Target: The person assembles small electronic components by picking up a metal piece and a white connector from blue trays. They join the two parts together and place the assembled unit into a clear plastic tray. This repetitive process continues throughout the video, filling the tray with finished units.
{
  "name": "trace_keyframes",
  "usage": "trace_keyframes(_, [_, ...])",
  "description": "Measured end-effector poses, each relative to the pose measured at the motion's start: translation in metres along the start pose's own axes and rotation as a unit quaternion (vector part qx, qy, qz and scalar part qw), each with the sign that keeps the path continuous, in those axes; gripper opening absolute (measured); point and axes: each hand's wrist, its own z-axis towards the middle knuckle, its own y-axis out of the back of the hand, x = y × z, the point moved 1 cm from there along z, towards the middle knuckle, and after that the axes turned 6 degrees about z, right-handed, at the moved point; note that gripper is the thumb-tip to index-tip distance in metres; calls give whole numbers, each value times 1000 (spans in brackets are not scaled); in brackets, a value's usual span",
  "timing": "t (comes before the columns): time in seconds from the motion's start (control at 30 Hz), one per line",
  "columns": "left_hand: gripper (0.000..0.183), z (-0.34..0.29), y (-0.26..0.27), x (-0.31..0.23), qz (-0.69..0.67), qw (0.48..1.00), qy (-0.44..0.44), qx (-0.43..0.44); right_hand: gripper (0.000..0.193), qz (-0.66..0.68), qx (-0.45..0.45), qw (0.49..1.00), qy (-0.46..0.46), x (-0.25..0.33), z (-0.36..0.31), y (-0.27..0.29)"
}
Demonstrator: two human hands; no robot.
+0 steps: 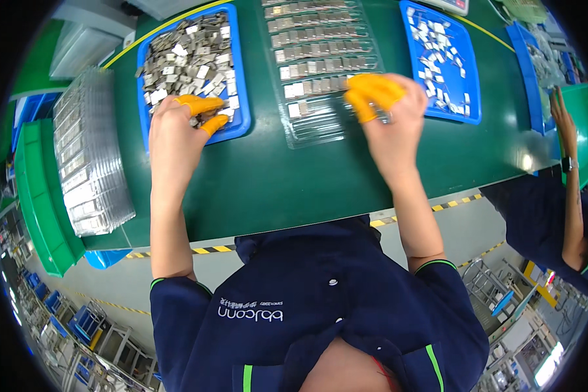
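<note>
small grey blocks (193, 62): heaped in your left blue tray (241, 75) — others sit in rows in the clear tray (317, 129).
left hand (176, 134): your fingers bend over the heap; any grip cannot be told.
right hand (402, 114): curled at the clear tray's right side, blurred — grip cannot be told.
right blue tray (473, 81): holds white pieces (438, 55).
green bench (274, 186): beneath your trays.

1 view, head-worn: left of 2 side-by-side fisheyes. Faces down over the wearer's dark shirt (372, 294) onto the green desk (274, 189), both hands (174, 134) (398, 111) at close range in upper half. Very wide; floor (134, 281) enters at both lower sides, straight edges bowing toward a black rim.
</note>
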Motion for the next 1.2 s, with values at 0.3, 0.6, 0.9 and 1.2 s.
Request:
trace_keyframes(0.3, [20, 2, -2, -15, -34, 998, 43, 32, 26, -124, 1, 978, -169, -99, 14, 64])
trace_keyframes(0.6, [28, -9, -8, -23, -481, 865, 131, -57, 21, -146, 90, 973, -155, -104, 28, 57])
trace_keyframes(0.9, [24, -17, -22, -52, -636, 745, 189, 76, 19, 211, -87, 949, -217, -33, 27, 54])
trace_keyframes(1.2, [22, -25, -27, -82, -679, 703, 180, 114, 22, 490, 74, 803, -331, 28, -1, 0])
